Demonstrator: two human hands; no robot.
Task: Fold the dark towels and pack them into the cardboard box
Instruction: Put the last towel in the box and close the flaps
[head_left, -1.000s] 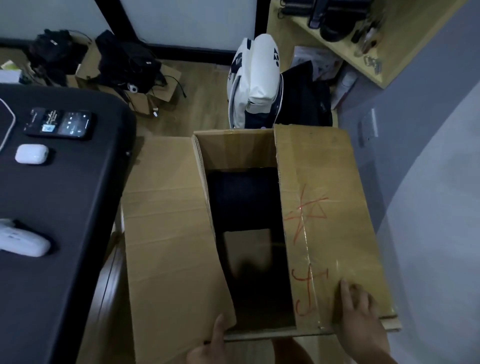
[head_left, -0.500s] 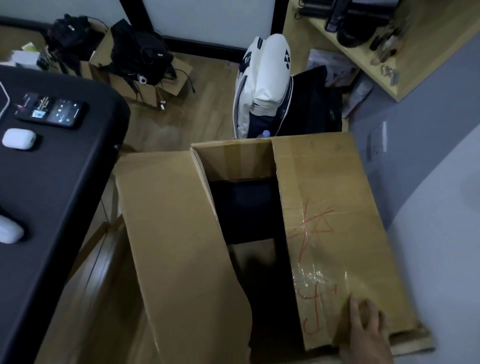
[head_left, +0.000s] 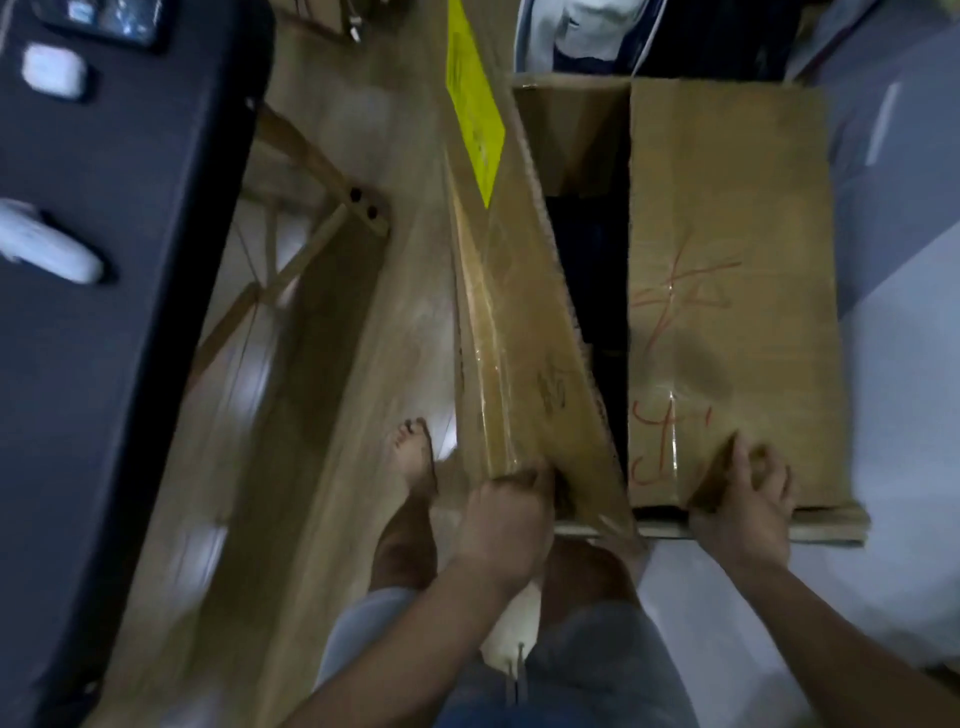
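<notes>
The cardboard box (head_left: 727, 218) stands on the floor in front of me. Its right flap lies flat over the opening and bears red scribbles. My right hand (head_left: 748, 493) presses on that flap's near corner. The left flap (head_left: 514, 332) is raised steeply, with a yellow label near its far end, and my left hand (head_left: 506, 506) grips its near edge. Through the narrow gap between the flaps I see a dark towel (head_left: 592, 260) inside the box.
A black table (head_left: 130, 312) fills the left side, carrying a phone (head_left: 98, 15), a white earbud case (head_left: 52, 70) and a white device (head_left: 47, 247). A wooden frame (head_left: 311, 208) stands beside it. My bare foot (head_left: 413, 457) is on the wooden floor. A white bag (head_left: 561, 26) sits behind the box.
The view tilted down toward my arms and legs. The left flap swung from lying outward up to a steep angle, my left hand now holding it. The right hand stayed on the right flap.
</notes>
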